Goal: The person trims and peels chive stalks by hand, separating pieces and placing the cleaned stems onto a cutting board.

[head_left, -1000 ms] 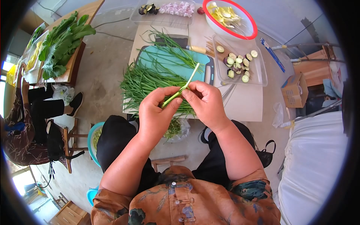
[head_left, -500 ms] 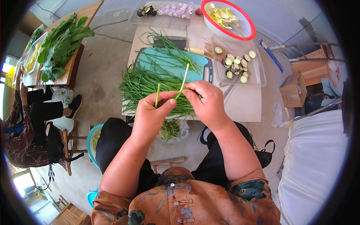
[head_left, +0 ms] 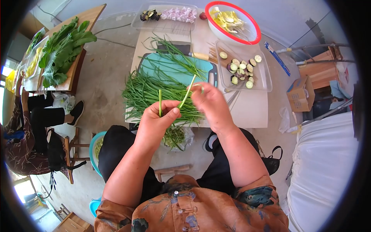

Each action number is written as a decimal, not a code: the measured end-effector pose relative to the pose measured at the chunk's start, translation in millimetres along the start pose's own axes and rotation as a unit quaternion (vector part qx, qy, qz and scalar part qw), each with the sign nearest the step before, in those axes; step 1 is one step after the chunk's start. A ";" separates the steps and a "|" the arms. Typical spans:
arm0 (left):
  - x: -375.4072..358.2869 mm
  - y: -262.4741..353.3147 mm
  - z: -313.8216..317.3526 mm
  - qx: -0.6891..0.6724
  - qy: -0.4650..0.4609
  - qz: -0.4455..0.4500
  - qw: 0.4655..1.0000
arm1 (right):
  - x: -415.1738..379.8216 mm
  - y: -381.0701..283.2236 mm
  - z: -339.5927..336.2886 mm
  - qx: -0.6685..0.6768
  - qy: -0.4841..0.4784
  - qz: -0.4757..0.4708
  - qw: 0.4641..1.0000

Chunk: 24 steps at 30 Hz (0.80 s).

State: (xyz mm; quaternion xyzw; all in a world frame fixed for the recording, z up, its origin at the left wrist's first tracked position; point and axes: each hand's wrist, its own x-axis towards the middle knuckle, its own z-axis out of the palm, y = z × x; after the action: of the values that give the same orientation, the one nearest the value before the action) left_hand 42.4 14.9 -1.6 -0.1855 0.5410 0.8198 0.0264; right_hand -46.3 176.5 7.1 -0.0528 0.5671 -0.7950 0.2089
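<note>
My left hand [head_left: 160, 120] is closed round thin green stems; one short stem sticks up between its fingers and a pale-ended stalk [head_left: 188, 89] slants up to the right from its fingertips. Just right of that stalk is my right hand [head_left: 210, 102], blurred, with curled fingers and a bit of green at them; its hold is unclear. Beneath and behind both hands a large heap of long green chives [head_left: 143, 91] covers the table edge and part of a teal cutting board [head_left: 154, 63]. More loose chives lie across the board, beside a dark-bladed knife [head_left: 199, 56].
A clear tray [head_left: 262, 79] holds sliced eggplant. Behind it stands a red-rimmed bowl [head_left: 259, 34] of yellow leaves. Another tray [head_left: 135, 23] holds pink and dark pieces. Trimmings [head_left: 174, 137] lie in a bag below the table. A seated person [head_left: 23, 143] is at left beside leafy greens [head_left: 63, 50].
My right hand has drawn back slightly from the stalk, its fingers moving apart from my left hand's fingertips. My left hand keeps the stems.
</note>
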 end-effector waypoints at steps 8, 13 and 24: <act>1.1 -0.7 4.6 0.099 -0.012 0.070 0.993 | -2.8 12.8 10.4 -0.081 -0.100 0.008 0.992; 1.8 1.7 4.1 0.075 -0.023 0.064 0.995 | -2.6 10.3 6.7 -0.139 -0.096 -0.027 0.985; 1.1 9.4 -1.8 -0.021 -0.073 -0.047 0.996 | -2.9 1.5 6.6 -0.231 -0.137 -0.096 0.958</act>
State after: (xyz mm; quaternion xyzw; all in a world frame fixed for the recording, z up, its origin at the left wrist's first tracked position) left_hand 39.6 9.2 5.7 -0.1505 0.5108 0.8404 0.1005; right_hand -41.2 171.5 8.5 -0.2623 0.6932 -0.6439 0.1898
